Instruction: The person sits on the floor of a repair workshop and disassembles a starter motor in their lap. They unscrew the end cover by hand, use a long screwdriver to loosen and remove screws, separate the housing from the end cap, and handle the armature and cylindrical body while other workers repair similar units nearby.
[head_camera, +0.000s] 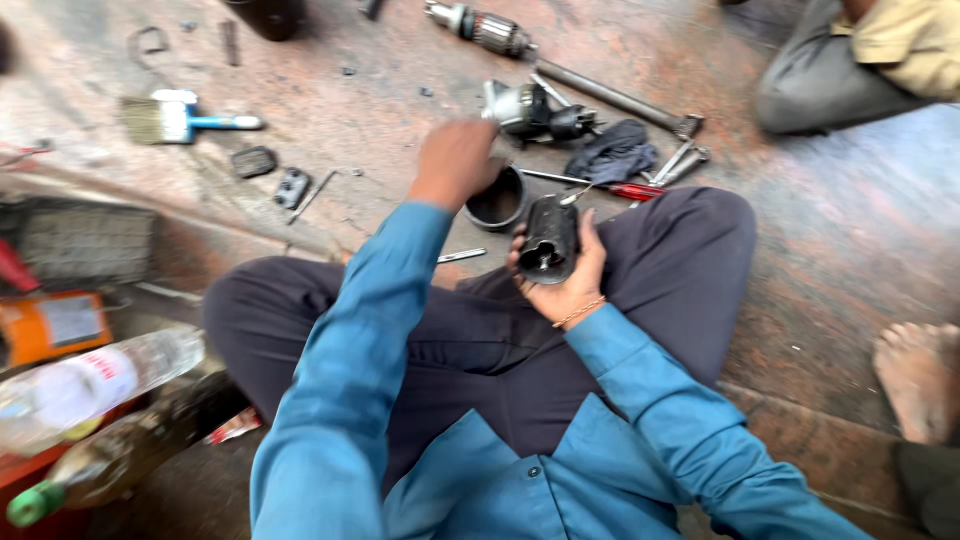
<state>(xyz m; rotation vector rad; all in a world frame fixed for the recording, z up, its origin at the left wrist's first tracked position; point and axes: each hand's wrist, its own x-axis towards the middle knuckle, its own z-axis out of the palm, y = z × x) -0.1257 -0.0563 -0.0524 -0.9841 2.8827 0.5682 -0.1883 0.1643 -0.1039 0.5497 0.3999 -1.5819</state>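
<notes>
Right hand (560, 275) clasping black cylinder (549, 240); left hand (455, 160), grip unclear, above ring (497, 200); risk: cylinder slipping, held one-handed.

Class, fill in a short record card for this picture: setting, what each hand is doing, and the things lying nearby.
Setting: person seated cross-legged on a stone floor
Right hand: holds a black cylindrical housing, open end toward the camera
Left hand: raised above a black ring-shaped part; contact unclear, blurred
Nearby on floor: paintbrush, red-handled screwdriver, dark cloth, motor armature
Others: another person's bare foot
</notes>
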